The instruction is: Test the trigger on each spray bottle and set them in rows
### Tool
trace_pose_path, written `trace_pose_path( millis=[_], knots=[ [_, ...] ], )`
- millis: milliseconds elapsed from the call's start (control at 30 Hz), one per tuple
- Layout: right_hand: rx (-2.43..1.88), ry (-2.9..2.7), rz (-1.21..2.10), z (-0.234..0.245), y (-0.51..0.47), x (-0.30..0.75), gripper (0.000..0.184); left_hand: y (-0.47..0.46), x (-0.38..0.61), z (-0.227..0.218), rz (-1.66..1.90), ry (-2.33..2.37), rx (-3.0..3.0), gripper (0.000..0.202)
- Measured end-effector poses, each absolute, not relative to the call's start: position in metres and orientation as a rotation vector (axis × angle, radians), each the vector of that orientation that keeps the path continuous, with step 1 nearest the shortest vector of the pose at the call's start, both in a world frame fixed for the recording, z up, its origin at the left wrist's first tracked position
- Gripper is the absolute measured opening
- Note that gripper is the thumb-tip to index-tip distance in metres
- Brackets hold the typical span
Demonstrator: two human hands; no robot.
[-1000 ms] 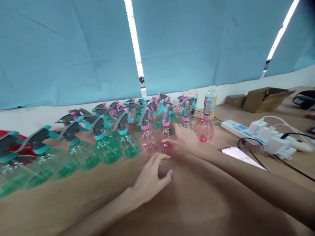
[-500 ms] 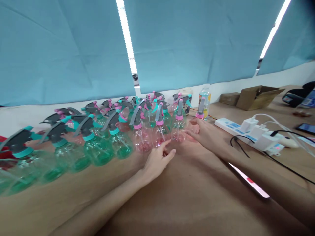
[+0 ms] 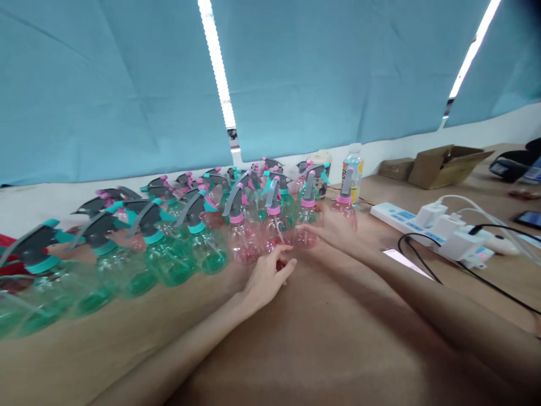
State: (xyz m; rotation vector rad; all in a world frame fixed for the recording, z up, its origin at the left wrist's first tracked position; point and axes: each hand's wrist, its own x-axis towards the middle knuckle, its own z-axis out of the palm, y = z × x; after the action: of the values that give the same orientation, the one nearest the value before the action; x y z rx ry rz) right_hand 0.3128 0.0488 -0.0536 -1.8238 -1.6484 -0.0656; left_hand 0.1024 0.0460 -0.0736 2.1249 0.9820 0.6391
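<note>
My left hand (image 3: 267, 277) is just in front of a pink spray bottle (image 3: 276, 230), with the fingers loosely bent, the thumb apart and nothing held. Slightly blurred, my right hand (image 3: 333, 226) reaches with fingers stretched out beside another pink spray bottle (image 3: 307, 217); whether it touches that bottle I cannot tell. Behind this hand stands a pink spray bottle (image 3: 346, 210) at the right end of the row. Further left are a pink spray bottle (image 3: 244, 239) and several green ones, including a green spray bottle (image 3: 207, 248). All have grey trigger heads.
A white power strip (image 3: 393, 215) with plugged-in chargers and cables lies at right, beside a phone (image 3: 406, 263). Behind are a drink bottle (image 3: 357, 163) and an open cardboard box (image 3: 439, 168). More spray bottles crowd the back left, below the blue sheet (image 3: 127, 84).
My right hand has moved left, away from the rightmost pink spray bottle towards the one beside it. The left hand has dipped slightly. More of the rightmost bottle shows.
</note>
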Motion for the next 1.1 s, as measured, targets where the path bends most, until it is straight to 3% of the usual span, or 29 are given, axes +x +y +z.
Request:
trace_pose_path(
  millis=[167, 333, 667, 833, 1100],
  knots=[
    [-1.807, -1.708, -0.07, -0.054, 0.027, 0.31, 0.058, 0.036, 0.094, -0.065, 0.686, 0.974, 2.117, 0.022],
    [-1.76, -1.789, -0.092, -0.055, -0.01, 0.304, 0.061, 0.026, 0.09, -0.041, 0.804, 0.989, 2.083, 0.023],
    [-1.617, -2.034, -0.238, -0.045, -0.072, 0.24, 0.067, -0.004, 0.083, -0.003, 0.87, 0.78, 2.069, 0.067],
    [-1.426, -2.131, -0.231, -0.049, -0.07, 0.2, 0.075, -0.014, 0.073, 0.001, 0.937, 0.812, 1.922, 0.047],
    [-1.09, -2.289, 0.341, -0.055, -0.036, 0.204, 0.076, 0.001, 0.038, -0.005, 1.118, 0.948, 1.842, 0.027]
  ],
)
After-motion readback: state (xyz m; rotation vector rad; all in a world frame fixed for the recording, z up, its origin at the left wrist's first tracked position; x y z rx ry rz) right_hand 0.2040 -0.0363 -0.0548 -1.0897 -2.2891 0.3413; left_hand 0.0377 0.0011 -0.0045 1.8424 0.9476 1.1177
